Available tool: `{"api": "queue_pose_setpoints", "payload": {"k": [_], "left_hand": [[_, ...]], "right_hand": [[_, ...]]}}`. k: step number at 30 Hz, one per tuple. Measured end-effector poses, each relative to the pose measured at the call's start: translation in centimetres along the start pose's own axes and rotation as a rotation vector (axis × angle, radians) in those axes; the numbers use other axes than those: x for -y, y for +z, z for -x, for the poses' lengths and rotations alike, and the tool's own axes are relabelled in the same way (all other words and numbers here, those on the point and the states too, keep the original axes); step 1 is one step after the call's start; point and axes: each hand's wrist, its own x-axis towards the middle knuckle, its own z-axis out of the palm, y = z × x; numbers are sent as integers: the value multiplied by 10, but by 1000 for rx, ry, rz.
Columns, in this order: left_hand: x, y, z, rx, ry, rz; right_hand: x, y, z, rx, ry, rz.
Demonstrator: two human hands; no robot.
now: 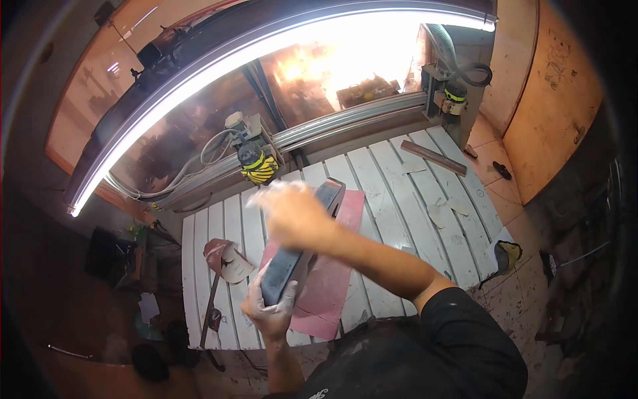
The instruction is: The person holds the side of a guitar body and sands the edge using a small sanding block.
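A long dark grey block (282, 269) lies aslant over a pinkish-red sheet (325, 311) on the slatted white table. My left hand (269, 307), dusted white, grips the block's near end, with fingers and thumb on opposite sides. Over the block's middle is my right hand (296, 213), its forearm crossing from the right. Motion smears its fingers, and their tips look white. Whether they hold anything cannot be made out. The block's far end (330, 191) shows beyond this hand, while its middle is partly hidden.
A red-and-white cap (234, 263) and a tape measure (214, 319) lie at left. A brown bar (433, 157) and paper scraps (438, 213) are at right. A yellow-black glove (508, 256) sits at the right corner. Behind, a machine head (256, 163) stands by a metal rail (352, 122).
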Motion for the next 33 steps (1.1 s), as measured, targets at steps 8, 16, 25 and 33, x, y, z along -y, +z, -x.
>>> {"api": "queue_pose_setpoints", "payload": {"k": [8,16,25,33], "left_hand": [[6,11,-40,-51,57,77],[63,-4,-31,-188,26,231],[37,-1,-24,-261,129,-44],[-46,39,-71,43,193,-826]], "right_hand": [[-195,30,-52,-89,373,-244],[-191,32,-22,-136,485,-402],[-89,5,5,-266,261,-313],[-77,8,-17,-208,292,-187]]}}
